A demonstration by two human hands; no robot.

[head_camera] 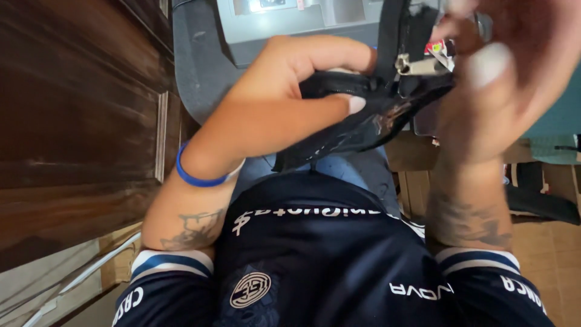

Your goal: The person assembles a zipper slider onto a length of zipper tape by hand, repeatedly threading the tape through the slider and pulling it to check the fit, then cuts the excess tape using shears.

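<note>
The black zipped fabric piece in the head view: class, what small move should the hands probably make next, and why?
Probably steady the black fabric piece with the left hand, which pinches its edge, while the blurred right hand settles at the metal zipper slider. The slider sits right by the right fingertips, and the blur makes that grip unclear.

Black fabric piece (pixel 357 121) with sewn-in zipper, held up in air close to camera, above lap. Dark, soft, crumpled; lower edge frayed, with pale worn patch near middle. Lies roughly level, tilting up toward right. Pinched at left end between thumb and fingers of left hand (pixel 284 97). Silver metal zipper slider (pixel 417 65) at upper right end, right beside blurred right hand (pixel 502 79). Black strap running up from slider area, out of frame.
</note>
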